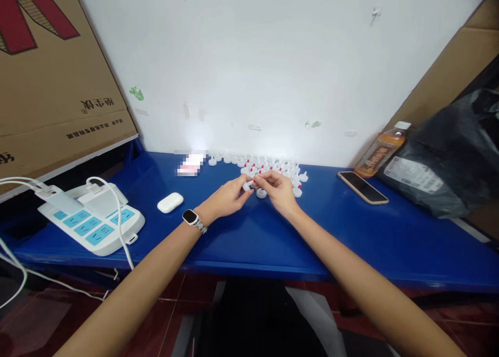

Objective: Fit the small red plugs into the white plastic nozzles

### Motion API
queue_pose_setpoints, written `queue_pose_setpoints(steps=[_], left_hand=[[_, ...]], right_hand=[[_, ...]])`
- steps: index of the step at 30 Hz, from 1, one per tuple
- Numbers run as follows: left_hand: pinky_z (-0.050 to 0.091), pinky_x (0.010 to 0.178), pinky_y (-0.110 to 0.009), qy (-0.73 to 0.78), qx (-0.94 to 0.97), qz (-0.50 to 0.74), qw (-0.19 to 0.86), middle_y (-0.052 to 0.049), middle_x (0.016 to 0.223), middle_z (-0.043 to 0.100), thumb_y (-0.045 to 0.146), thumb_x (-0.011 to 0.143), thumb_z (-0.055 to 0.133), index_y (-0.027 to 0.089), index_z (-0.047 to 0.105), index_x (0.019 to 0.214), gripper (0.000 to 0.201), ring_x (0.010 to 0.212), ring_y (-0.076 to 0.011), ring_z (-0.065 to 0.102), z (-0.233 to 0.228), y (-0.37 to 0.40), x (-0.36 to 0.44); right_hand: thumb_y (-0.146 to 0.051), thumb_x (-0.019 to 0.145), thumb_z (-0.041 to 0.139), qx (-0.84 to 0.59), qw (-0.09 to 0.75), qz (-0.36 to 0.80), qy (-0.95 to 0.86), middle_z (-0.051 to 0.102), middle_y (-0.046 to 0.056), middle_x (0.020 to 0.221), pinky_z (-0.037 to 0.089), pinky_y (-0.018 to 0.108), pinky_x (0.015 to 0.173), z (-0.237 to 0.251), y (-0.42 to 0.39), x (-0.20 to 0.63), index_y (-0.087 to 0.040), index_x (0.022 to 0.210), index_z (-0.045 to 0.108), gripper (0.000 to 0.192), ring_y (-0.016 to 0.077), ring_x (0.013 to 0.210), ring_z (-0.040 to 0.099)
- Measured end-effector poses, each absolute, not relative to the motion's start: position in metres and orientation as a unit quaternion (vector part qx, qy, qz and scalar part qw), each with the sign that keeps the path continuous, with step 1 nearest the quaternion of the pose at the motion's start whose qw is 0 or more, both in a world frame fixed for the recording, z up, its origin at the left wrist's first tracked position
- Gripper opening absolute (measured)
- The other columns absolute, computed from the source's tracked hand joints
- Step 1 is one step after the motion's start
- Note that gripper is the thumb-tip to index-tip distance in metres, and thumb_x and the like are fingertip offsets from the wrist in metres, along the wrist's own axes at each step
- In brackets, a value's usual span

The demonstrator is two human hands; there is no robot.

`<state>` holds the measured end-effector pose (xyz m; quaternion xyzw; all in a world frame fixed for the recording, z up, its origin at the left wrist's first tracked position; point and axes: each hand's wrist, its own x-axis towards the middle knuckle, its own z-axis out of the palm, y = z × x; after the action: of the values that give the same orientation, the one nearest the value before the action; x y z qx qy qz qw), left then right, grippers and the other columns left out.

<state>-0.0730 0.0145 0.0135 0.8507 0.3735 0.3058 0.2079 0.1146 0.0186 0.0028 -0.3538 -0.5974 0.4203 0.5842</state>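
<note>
My left hand [228, 198] and my right hand [275, 188] meet fingertip to fingertip over the blue counter [249, 237], both pinched nearly shut on one small white cap [247, 186] held between them; my left grip closes on it from the side, and my right grip's thumb and forefinger press in on the same piece, though the piece is too small for me to tell just how it sits in the fingers. A second white cap [261, 193] lies on the counter just under my right fingers. Just behind my hands a pile of caps [268, 167] spreads along the foot of the white wall [273, 61]: small, round, smooth plastic pieces, white, several with red tips. On my left wrist sits a watch [192, 217] with a dark square face and a metal band. Left of it lies a glossy white rounded earbud case [170, 202], and farther left a white power strip [91, 219] with pale blue sockets and white cables plugged in. A cardboard box [50, 71] leans above that. To my right, well apart, a phone [362, 187] lies flat, with an amber drink bottle [381, 150] and a black plastic bag [448, 154] beyond.
</note>
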Motion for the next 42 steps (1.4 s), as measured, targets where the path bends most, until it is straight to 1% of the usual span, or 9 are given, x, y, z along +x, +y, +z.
queue_pose_setpoints(steps=[4,10,13,17,22,29,35,39,42], left_hand=[[0.04,0.06,-0.028,0.372,0.846,0.309,0.223,-0.002,0.08,0.063,0.038,0.099,0.049,0.021,0.052,0.115,0.024,0.066,-0.0173,0.058,0.013,0.015,-0.073],[0.039,0.061,-0.026,0.372,0.831,0.331,0.248,0.0,0.077,0.06,0.04,0.102,0.045,0.018,0.048,0.128,0.034,0.064,-0.015,0.056,0.016,0.016,-0.074],[0.039,0.06,-0.025,0.373,0.826,0.34,0.251,0.002,0.071,0.057,0.04,0.101,0.046,0.017,0.049,0.13,0.037,0.061,-0.0143,0.055,0.018,0.017,-0.074],[0.039,0.059,-0.024,0.37,0.822,0.356,0.246,0.002,0.071,0.058,0.04,0.1,0.048,0.018,0.05,0.133,0.04,0.06,-0.0139,0.054,0.019,0.018,-0.074],[0.041,0.06,-0.025,0.376,0.84,0.32,0.227,0.0,0.074,0.061,0.038,0.096,0.054,0.019,0.054,0.134,0.042,0.063,-0.0149,0.056,0.015,0.02,-0.076],[0.045,0.067,-0.029,0.382,0.856,0.28,0.208,-0.003,0.085,0.065,0.036,0.091,0.061,0.02,0.052,0.136,0.049,0.077,-0.019,0.062,0.008,0.025,-0.082],[0.047,0.072,-0.031,0.451,0.851,0.248,0.107,-0.003,0.088,0.067,0.021,0.09,0.056,0.021,0.056,0.129,0.039,0.082,-0.0203,0.063,0.01,0.042,-0.105],[0.05,0.08,-0.035,0.518,0.811,0.27,0.038,-0.009,0.098,0.067,0.02,0.093,0.051,0.016,0.061,0.118,0.027,0.089,-0.0228,0.064,0.012,0.067,-0.113],[0.05,0.09,-0.037,0.562,0.779,0.278,0.001,-0.014,0.107,0.064,0.018,0.095,0.049,0.012,0.063,0.114,0.024,0.098,-0.0253,0.064,0.013,0.09,-0.109]], right_hand=[[-0.059,0.087,0.065,-0.359,0.58,0.396,-0.615,0.074,0.005,0.078,0.051,0.031,0.07,0.002,0.016,0.112,-0.02,0.082,0.075,0.041,0.0161,0.072,0.065],[-0.06,0.092,0.057,-0.359,0.582,0.394,-0.614,0.066,0.004,0.076,0.045,0.03,0.064,0.0,0.016,0.111,-0.02,0.083,0.076,0.045,0.0149,0.069,0.057],[-0.059,0.091,0.057,-0.367,0.573,0.371,-0.632,0.062,0.002,0.079,0.044,0.03,0.063,0.002,0.015,0.109,-0.021,0.087,0.075,0.042,0.0135,0.066,0.053],[-0.056,0.088,0.065,-0.339,0.571,0.38,-0.643,0.065,0.001,0.087,0.045,0.029,0.066,0.004,0.014,0.105,-0.023,0.098,0.068,0.035,0.0138,0.072,0.056],[-0.054,0.081,0.072,-0.347,0.55,0.411,-0.639,0.063,-0.001,0.073,0.043,0.028,0.063,-0.001,0.018,0.109,-0.02,0.085,0.062,0.035,0.0127,0.064,0.055],[-0.04,0.086,0.067,-0.408,0.482,0.317,-0.708,0.065,0.001,0.072,0.042,0.028,0.063,0.007,0.014,0.122,-0.018,0.086,0.069,0.022,0.0136,0.066,0.056],[-0.02,0.083,0.063,-0.442,0.406,0.241,-0.763,0.066,0.0,0.071,0.041,0.026,0.061,0.017,0.009,0.129,-0.018,0.081,0.069,0.007,0.0128,0.063,0.055],[-0.012,0.081,0.06,-0.441,0.334,0.182,-0.813,0.069,0.0,0.074,0.041,0.026,0.065,0.018,0.01,0.126,-0.019,0.079,0.068,0.011,0.0129,0.066,0.058],[-0.01,0.083,0.059,-0.456,0.325,0.132,-0.818,0.068,0.002,0.078,0.042,0.027,0.069,0.015,0.015,0.125,-0.019,0.083,0.067,0.012,0.0147,0.072,0.06]])
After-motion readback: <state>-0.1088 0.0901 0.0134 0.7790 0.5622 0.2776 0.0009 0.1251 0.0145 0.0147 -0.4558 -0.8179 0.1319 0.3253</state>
